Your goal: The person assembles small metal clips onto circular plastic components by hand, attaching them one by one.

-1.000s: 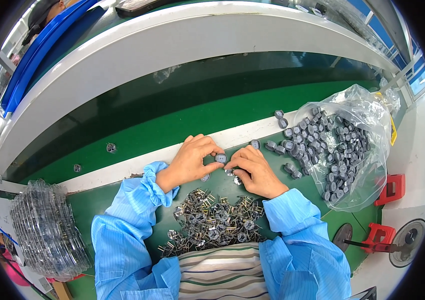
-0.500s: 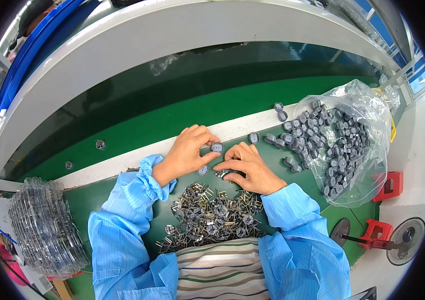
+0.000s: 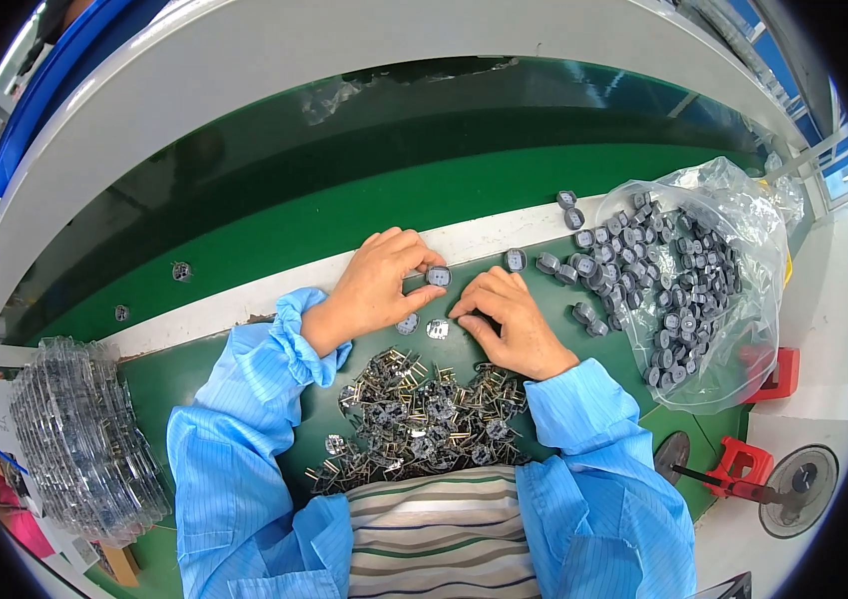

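Observation:
My left hand [image 3: 379, 285] pinches a small grey plastic housing [image 3: 439, 277] between thumb and forefinger, above the green bench. Just to its right, my right hand [image 3: 514, 324] has its thumb and forefinger slightly apart, with nothing visible between them. Beside those fingertips a round, pale insert with dark slots [image 3: 438, 328] lies on the bench. A similar round piece [image 3: 407, 324] rests under my left hand. Closer to my body spreads a heap of small parts with brass pins [image 3: 429, 414]. Another grey housing [image 3: 515, 260] stands beyond my right hand.
At right, a clear plastic bag [image 3: 743, 369] spills many grey housings [image 3: 678, 319]. Stacked clear plastic trays [image 3: 84, 439] stand at left. Behind a white ledge [image 3: 294, 280] runs a green belt [image 3: 344, 215] carrying two small parts. A small fan [image 3: 798, 491] and red holders [image 3: 740, 464] are at lower right.
My right hand has let go of the slotted insert, which now lies on the bench, and its fingers have drawn slightly up and right. My left hand still holds the housing. The view has shifted slightly.

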